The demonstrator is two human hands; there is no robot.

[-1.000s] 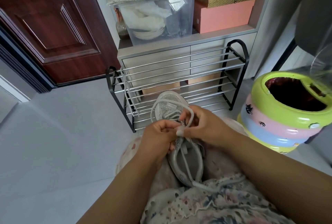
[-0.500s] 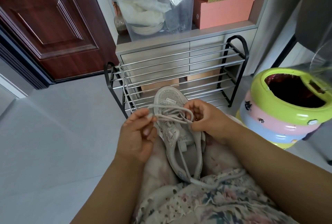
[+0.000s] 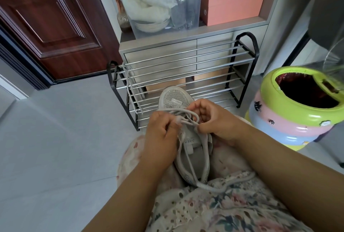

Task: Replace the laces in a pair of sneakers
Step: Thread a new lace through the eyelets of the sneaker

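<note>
Both hands, the left hand (image 3: 160,135) and right hand (image 3: 214,120), pinch the lace (image 3: 188,118) over the sneaker (image 3: 193,149). The lace looks soft and limp, so I would hold it near its stiff tip.

Your sneaker (image 3: 193,149) at centre is pale grey with a glittered trim, its lace (image 3: 183,112) light grey. Your skirt (image 3: 214,211) at 6 o'clock is cream with a floral print. At 3 o'clock, the bin (image 3: 290,114) is banded lime, pink and blue. At 10 o'clock, the door (image 3: 50,23) is dark red-brown.
</note>
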